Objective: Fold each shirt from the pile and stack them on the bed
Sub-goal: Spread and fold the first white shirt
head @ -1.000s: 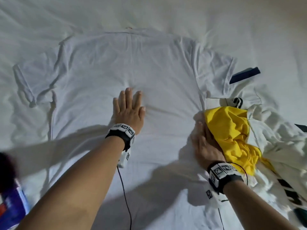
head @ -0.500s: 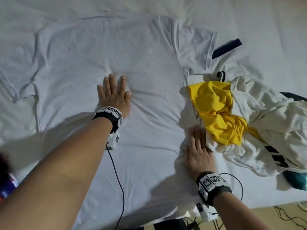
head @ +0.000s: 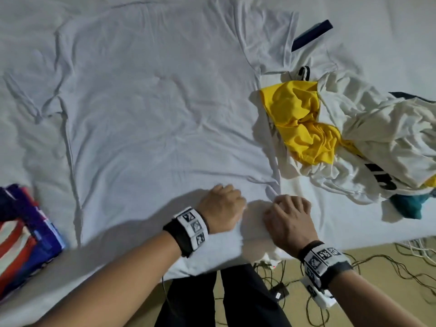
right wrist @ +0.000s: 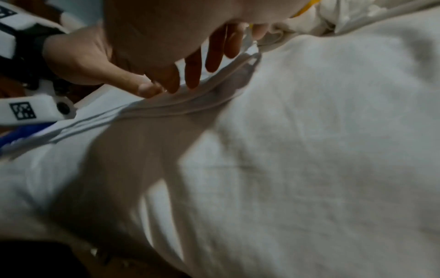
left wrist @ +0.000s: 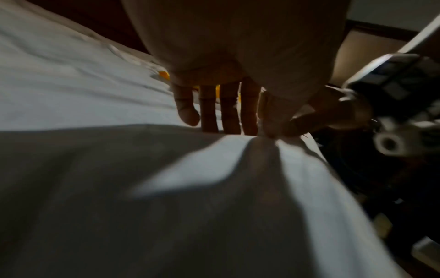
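Observation:
A white T-shirt lies spread flat on the bed, its hem toward me. My left hand and right hand sit close together at the shirt's near right corner, knuckles up and fingers curled. In the right wrist view my right hand pinches the shirt's hem, with the left thumb pressed on the same hem. The left wrist view shows my left fingers pointing down into the cloth. The pile, with a yellow shirt on it, lies at the right.
A folded blue and red garment rests at the near left. A teal piece and a dark strip lie by the pile. The bed edge runs along the near side, with cables on the floor below.
Both hands have left their flat press on the shirt and drawn back toward me to the hem's right corner. Their fingers have curled onto the cloth.

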### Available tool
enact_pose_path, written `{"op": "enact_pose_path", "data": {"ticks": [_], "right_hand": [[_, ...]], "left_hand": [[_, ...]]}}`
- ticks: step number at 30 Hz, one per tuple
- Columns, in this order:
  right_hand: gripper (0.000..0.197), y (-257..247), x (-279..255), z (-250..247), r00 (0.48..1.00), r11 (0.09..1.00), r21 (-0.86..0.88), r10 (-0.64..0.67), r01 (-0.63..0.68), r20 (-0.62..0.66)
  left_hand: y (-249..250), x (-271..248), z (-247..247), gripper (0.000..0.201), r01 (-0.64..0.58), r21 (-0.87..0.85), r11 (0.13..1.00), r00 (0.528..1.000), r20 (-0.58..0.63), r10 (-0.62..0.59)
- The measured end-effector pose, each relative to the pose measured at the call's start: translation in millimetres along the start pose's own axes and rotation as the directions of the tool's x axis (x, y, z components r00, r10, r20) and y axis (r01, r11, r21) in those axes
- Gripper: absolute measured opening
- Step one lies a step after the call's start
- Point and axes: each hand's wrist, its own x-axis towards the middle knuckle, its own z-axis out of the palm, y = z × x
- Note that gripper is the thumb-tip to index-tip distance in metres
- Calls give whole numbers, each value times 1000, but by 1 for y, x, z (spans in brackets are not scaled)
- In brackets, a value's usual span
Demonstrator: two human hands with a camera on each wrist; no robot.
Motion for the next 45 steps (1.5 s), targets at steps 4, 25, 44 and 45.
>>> {"op": "enact_pose_path", "data": {"ticks": [4,25,44,45], "right_hand": [[36,13,-14,-4,943,958,45,-288,284,167],[13,21,-23,-5,886,894,77,-447,441,121],[63,-11,48,3,968,958,-140,247,-250,-33],[62,-18,67,1,984,977,-120,170,-174,-44]], "left_hand": [[33,-24,19,34,28,4,1000,972,233,-28],[70,-46,35,7,-33,174,984,998,61,23],[-41,-15,9,62,717,154,680,695,-77,-715],[-47,0,5,62,688,144,712,726,-115,-678]]}}
